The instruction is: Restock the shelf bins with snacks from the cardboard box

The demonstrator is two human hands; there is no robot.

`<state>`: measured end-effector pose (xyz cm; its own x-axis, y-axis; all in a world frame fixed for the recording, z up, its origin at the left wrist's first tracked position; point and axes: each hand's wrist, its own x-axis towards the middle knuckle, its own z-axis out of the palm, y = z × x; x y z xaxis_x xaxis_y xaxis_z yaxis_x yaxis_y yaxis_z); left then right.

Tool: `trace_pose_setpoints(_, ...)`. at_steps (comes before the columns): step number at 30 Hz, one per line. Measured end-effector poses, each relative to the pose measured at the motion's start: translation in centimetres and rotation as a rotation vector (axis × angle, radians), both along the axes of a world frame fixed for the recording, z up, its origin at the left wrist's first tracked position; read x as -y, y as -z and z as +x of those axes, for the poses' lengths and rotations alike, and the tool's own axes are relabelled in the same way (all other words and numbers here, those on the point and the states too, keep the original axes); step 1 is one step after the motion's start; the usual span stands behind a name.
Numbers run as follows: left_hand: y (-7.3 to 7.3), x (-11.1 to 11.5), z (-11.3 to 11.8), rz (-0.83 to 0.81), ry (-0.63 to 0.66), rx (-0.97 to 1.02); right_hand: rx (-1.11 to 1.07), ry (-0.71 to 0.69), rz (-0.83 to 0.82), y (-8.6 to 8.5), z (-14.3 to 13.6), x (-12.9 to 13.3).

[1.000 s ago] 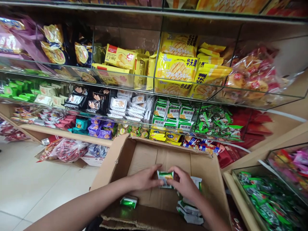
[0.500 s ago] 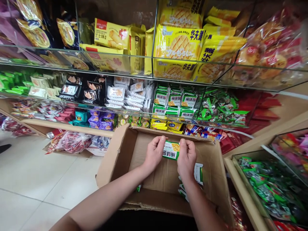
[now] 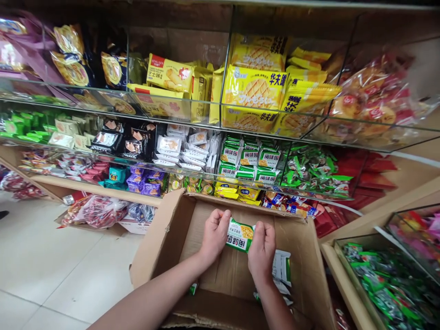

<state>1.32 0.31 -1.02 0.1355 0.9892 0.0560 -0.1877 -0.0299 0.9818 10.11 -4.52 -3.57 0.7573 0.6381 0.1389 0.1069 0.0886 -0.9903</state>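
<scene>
Between my two hands is a green and white snack packet (image 3: pixel 239 235), its printed side facing up and its lettering upside down to me. My left hand (image 3: pixel 216 233) pinches one end between thumb and fingers. The other end is pinched by my right hand (image 3: pixel 261 251). Both hands are over an open cardboard box (image 3: pixel 223 270). Inside it, partly hidden by my right forearm, lie a few similar packets (image 3: pixel 282 268). A green scrap of another packet (image 3: pixel 193 288) shows beside my left forearm.
Rows of matching green packets (image 3: pixel 250 158) stand in a glass-fronted shelf section behind the box. Yellow waffle packs (image 3: pixel 254 87) fill the shelf above. A bin of green-wrapped sweets (image 3: pixel 381 279) is at the right. Bagged goods (image 3: pixel 103 211) sit low at the left, by the tiled floor (image 3: pixel 44 256).
The view has tilted up slightly, so the shelves appear lower. My hands, still holding the packet by both ends, appear slightly lower and further left, and the packet is tilted more.
</scene>
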Motion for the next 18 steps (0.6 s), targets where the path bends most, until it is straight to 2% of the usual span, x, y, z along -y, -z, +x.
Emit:
trace_pose_setpoints(6,1.2,0.0,-0.3,-0.012,-0.031,0.000,-0.072,0.043,-0.020,1.2,-0.4,-0.2)
trace_pose_setpoints(10,1.6,0.2,-0.3,-0.012,-0.044,0.002,-0.218,0.003,0.020,1.4,-0.2,-0.4)
trace_pose_setpoints(12,1.4,0.1,-0.3,-0.009,-0.060,0.009,-0.314,-0.074,0.041,0.9,-0.2,-0.3)
trace_pose_setpoints(18,0.0,-0.1,-0.3,-0.019,-0.142,0.085,-0.513,-0.527,0.081,-0.3,-2.4,1.6)
